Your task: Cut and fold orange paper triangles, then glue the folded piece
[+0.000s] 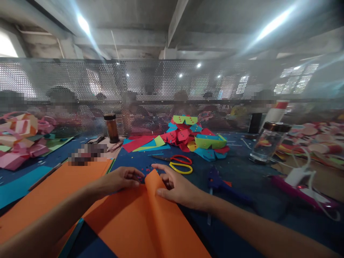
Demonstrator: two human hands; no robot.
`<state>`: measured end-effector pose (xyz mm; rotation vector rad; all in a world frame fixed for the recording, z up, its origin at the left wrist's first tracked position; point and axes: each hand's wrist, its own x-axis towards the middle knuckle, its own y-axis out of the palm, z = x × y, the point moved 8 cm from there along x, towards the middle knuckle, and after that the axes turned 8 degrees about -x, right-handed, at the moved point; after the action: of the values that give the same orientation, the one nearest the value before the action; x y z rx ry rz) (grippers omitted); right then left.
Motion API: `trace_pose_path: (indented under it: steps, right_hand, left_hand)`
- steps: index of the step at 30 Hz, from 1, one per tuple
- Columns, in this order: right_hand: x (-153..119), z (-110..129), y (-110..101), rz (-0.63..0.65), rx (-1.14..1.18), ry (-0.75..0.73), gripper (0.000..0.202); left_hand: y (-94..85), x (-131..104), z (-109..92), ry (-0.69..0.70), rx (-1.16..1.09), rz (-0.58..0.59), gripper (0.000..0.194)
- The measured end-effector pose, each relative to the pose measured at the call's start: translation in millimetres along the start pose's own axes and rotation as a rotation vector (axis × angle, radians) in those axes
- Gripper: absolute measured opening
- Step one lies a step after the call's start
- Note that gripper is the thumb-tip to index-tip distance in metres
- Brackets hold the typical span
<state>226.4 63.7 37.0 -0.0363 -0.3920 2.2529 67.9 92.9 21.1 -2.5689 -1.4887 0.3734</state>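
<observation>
A sheet of orange paper (129, 218) lies in front of me, its right side curled over lengthwise. At the far end of the curl, my right hand (176, 186) grips the paper with the thumb on its near face and the index finger extended over the edge. My left hand (122, 180) hovers by the sheet's far edge, fingers loosely bent and apart, holding nothing that I can see. Just beyond the hands are scissors (180, 164) with one red and one yellow handle. A blue glue gun (225, 186) lies right of my right hand.
More orange paper (53, 190) lies left. Behind are red, green and blue paper cutouts (182, 134) and a dark bottle (111, 128). On the right stand a clear bottle (268, 143) and a pink power strip (303, 193) with white cables. A perforated metal screen (150, 82) closes the back.
</observation>
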Motion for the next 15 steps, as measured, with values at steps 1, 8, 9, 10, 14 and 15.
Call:
trace_pose_path:
  steps: [1, 8, 9, 10, 14, 15]
  right_hand:
    - [0.0, -0.3, -0.6, -0.002, 0.004, 0.0, 0.072]
    - [2.7, -10.7, -12.5, -0.086, -0.024, 0.064, 0.06]
    - [3.4, -12.9, -15.5, -0.113, -0.043, 0.081, 0.053]
    - [4.0, -14.9, -18.0, -0.135, -0.059, 0.095, 0.046]
    - [6.2, -21.6, -24.2, -0.184, -0.102, 0.128, 0.026]
    - [6.4, -22.6, -25.4, -0.194, -0.114, 0.128, 0.024]
  left_hand:
    - [0.0, 1.2, 2.5, -0.007, -0.028, -0.014, 0.037]
    - [1.8, 1.7, 6.7, -0.017, 0.008, -0.089, 0.035]
    - [2.3, 1.0, 6.4, -0.02, 0.025, -0.094, 0.035]
    - [2.8, 0.5, 5.8, -0.019, 0.046, -0.098, 0.035]
    - [5.1, 1.7, 4.3, 0.029, 0.104, -0.092, 0.035]
    - [5.3, 2.7, 4.7, 0.043, 0.104, -0.089, 0.034]
